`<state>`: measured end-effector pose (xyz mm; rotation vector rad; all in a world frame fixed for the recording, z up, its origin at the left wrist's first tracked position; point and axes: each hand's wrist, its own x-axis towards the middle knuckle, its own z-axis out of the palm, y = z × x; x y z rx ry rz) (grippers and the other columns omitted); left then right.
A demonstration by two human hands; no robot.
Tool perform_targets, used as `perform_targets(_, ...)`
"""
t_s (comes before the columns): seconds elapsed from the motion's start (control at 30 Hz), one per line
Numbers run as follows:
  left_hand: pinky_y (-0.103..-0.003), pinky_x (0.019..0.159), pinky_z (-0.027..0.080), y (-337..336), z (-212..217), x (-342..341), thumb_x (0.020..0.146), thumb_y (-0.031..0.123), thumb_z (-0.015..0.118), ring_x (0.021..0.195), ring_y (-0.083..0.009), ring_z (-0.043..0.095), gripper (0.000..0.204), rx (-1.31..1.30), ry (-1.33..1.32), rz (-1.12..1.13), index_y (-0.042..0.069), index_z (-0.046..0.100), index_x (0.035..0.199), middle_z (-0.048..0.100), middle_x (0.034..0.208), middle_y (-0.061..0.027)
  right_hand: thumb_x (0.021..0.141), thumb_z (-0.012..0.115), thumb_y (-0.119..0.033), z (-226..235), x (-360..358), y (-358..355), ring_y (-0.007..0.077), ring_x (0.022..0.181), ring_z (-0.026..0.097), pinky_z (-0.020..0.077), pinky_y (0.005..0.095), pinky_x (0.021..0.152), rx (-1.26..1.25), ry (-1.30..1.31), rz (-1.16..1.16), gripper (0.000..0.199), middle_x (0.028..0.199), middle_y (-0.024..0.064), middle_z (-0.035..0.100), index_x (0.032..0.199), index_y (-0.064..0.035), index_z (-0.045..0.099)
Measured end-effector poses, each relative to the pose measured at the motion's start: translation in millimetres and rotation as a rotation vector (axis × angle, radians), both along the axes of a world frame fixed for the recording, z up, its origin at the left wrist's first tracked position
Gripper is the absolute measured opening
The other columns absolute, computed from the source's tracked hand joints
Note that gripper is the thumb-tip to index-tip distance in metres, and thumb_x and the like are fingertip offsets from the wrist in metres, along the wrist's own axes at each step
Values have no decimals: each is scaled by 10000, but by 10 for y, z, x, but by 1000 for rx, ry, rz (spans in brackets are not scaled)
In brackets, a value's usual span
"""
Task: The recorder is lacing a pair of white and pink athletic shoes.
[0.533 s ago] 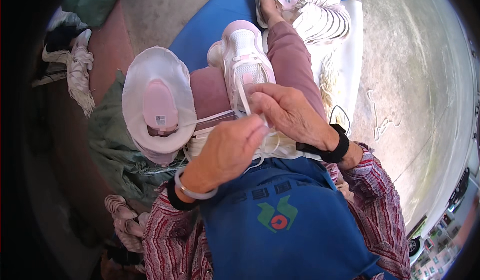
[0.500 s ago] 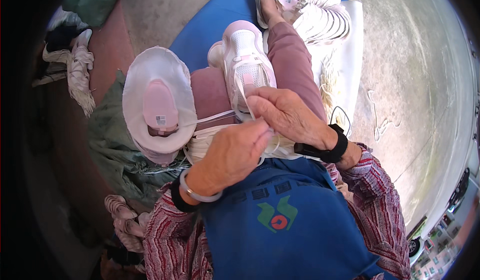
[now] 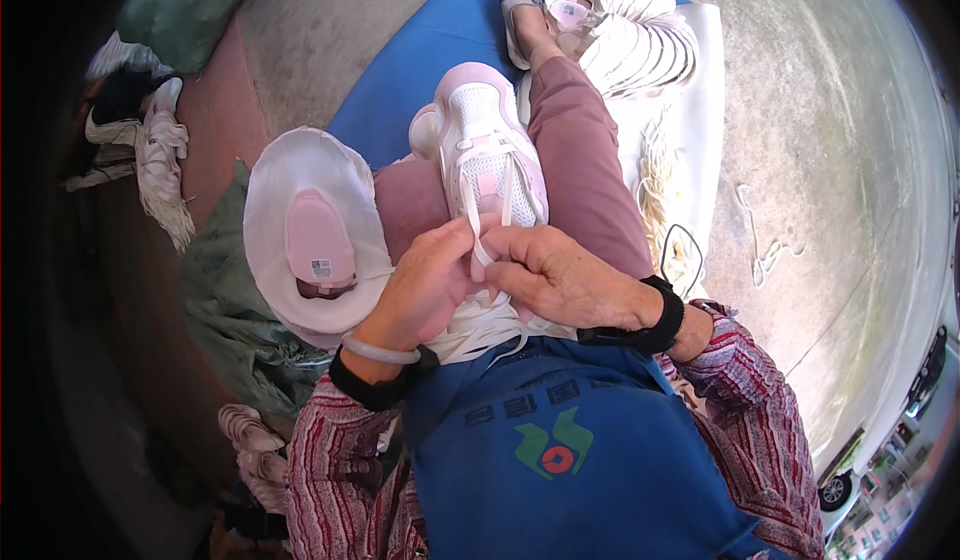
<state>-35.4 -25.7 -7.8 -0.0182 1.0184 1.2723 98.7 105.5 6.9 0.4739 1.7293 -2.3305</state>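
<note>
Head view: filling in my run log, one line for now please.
left hand pinching white shoelace | right hand on lace | pink-white sneaker on lap

Shoe (image 3: 487, 150) pink and white, white lace (image 3: 478, 240). Hat (image 3: 312, 237) at 9 o'clock white, pink inner patch. Apron (image 3: 560, 460) blue, green-red emblem. Sleeves (image 3: 760, 430) red-white plaid stripes. Mat (image 3: 440, 50) at 12 blue. Trousers (image 3: 580, 160) mauve. Wristbands (image 3: 650, 325) black. Cloth (image 3: 225, 290) at 9 green, possibly tarp.

Left hand (image 3: 425, 285) risen to lace (image 3: 478, 245), meeting right hand (image 3: 560, 280).
</note>
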Motion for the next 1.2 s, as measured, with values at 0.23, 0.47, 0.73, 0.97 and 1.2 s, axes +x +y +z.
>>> perform_targets(0.23, -351, 962, 469, 173, -150, -1, 1036, 207, 437, 1001, -193, 607, 306, 22, -159, 77, -26, 534, 1208, 617, 977, -64, 913, 489, -49, 27, 119, 121, 312, 726, 601, 485, 408, 662, 271, 32, 102, 114, 756, 168, 582, 892, 29, 570)
perform_targets(0.47, -269, 813, 471, -142, 28, -100, 1029, 235, 480, 795, -97, 574, 271, -14, 242, -11, -8, 594, 996, 544, 766, -11, 923, 539, -114, -53, 398, 533, 151, 904, 614, 488, 307, 807, 116, -17, -305, 186, 869, 45, 665, 971, 14, 666)
perform_targets(0.73, -359, 889, 457, -1020, 295, -418, 1026, 248, 473, 781, -163, 534, 337, 168, 335, 234, 11, 579, 811, 518, 769, -42, 990, 567, -187, -282, 549, 753, 18, 542, 476, 455, 175, 479, -196, -152, -458, 231, 707, -25, 558, 996, 18, 673)
perform_targets(0.97, -371, 882, 450, -1470, 571, -511, 994, 292, 522, 858, -191, 575, 354, 163, 554, 337, 16, 574, 779, 588, 887, -93, 1008, 556, -203, 139, 379, 606, 72, 667, 550, 482, 242, 648, -130, -76, -387, 236, 832, 16, 633, 1007, 1, 675)
perform_targets(1.2, -199, 615, 397, -1117, 874, -132, 1019, 294, 502, 666, -45, 469, 341, -178, 396, -369, -24, 617, 1061, 559, 743, -7, 886, 592, -90, 576, 99, -346, 341, 755, 589, 493, 391, 673, 151, 432, 400, 139, 843, 162, 563, 963, 16, 546)
